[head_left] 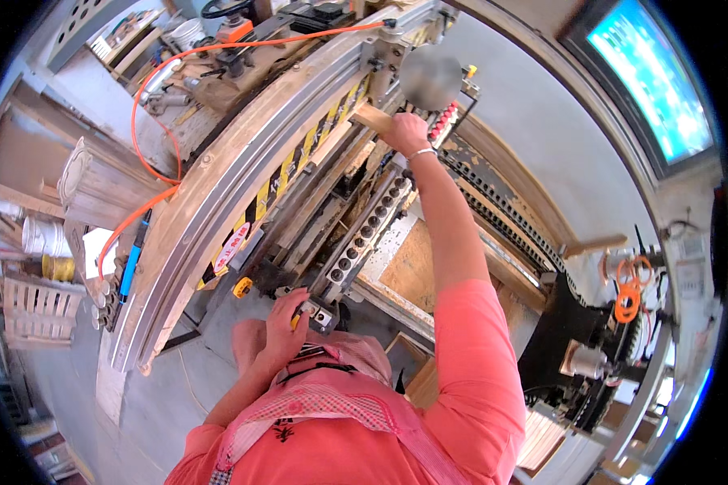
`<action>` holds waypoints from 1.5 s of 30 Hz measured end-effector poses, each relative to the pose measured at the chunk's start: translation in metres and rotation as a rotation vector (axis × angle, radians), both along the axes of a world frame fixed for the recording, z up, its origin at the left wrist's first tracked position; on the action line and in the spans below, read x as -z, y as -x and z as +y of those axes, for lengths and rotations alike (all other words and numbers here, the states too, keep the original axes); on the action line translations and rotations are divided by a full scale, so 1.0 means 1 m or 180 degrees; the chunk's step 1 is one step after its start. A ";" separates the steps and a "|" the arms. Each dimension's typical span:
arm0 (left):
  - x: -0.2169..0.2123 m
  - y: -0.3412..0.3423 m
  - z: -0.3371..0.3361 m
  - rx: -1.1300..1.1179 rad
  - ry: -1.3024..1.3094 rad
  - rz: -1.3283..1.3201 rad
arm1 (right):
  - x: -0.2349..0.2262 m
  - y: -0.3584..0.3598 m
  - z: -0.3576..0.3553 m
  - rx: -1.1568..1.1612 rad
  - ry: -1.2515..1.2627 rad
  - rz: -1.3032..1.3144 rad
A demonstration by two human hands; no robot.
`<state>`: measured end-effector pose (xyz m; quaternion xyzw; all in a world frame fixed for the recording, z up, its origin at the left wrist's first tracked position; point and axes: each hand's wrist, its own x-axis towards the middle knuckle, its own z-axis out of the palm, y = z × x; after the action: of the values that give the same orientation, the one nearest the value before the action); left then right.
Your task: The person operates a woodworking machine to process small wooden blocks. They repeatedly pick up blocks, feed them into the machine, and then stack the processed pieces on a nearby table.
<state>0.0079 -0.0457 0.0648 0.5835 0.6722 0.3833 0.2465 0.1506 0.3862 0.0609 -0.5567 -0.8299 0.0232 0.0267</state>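
Reaching far across the machine, my right hand [408, 133] is closed on the end of a pale wooden board [372, 119]. A light band circles that wrist. My left hand [285, 330] is closed low at the near end of the machine, against a metal end block [323, 315]. A small yellow part [298, 318] shows beside its fingers; my hand hides most of it. Between my hands runs a slanting metal bar [368, 226] with a row of round black pads.
A curved-looking metal rail [247, 153] with yellow-black striping borders the machine on the left. An orange hose [135, 121] loops over it, near a blue marker-like tool [133, 259]. A lit screen [647, 73] hangs upper right. A toothed black track [501, 198] lies right.
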 end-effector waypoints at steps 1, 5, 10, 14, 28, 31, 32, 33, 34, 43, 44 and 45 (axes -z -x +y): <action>0.004 0.003 -0.003 0.0090 -0.0081 -0.0025 | 0.010 -0.003 0.004 0.0023 -0.0187 -0.0016; -0.018 0.016 -0.016 0.0320 0.0192 -0.0142 | 0.007 -0.009 -0.045 0.0114 -0.1359 0.0543; 0.003 0.036 -0.029 0.0916 -0.0245 -0.0499 | -0.022 -0.036 -0.219 0.0414 -0.1061 0.1308; 0.011 0.038 -0.039 0.1507 -0.0383 -0.0609 | -0.026 -0.076 -0.387 0.0987 -0.0881 0.1763; 0.011 -0.029 -0.093 0.3151 -0.0135 -0.0832 | 0.020 -0.277 -0.858 0.5879 -0.0443 -0.0104; 0.014 -0.042 -0.104 0.3180 -0.0030 -0.0751 | 0.035 -0.301 -0.883 0.6049 -0.0075 -0.0145; 0.017 -0.046 -0.107 0.3180 -0.0023 -0.0724 | 0.038 -0.308 -0.887 0.6078 0.0072 -0.0102; 0.018 -0.051 -0.111 0.3180 -0.0015 -0.0699 | 0.041 -0.314 -0.889 0.6045 0.0039 -0.0035; 0.018 -0.055 -0.116 0.3152 0.0021 -0.0691 | 0.045 -0.320 -0.890 0.6085 0.0106 -0.0049; 0.021 -0.075 -0.143 0.2962 0.0147 -0.0576 | 0.059 -0.330 -0.889 0.5937 -0.0011 -0.0364; 0.021 -0.075 -0.144 0.2964 0.0128 -0.0567 | 0.058 -0.329 -0.888 0.5933 -0.0037 -0.0387; 0.021 -0.075 -0.144 0.2966 0.0109 -0.0556 | 0.059 -0.328 -0.887 0.5927 -0.0063 -0.0409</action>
<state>0.0830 -0.1899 0.0434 0.7844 0.3218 0.2684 0.4574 0.4790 -0.5010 0.0017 -0.9977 -0.0493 -0.0454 -0.0067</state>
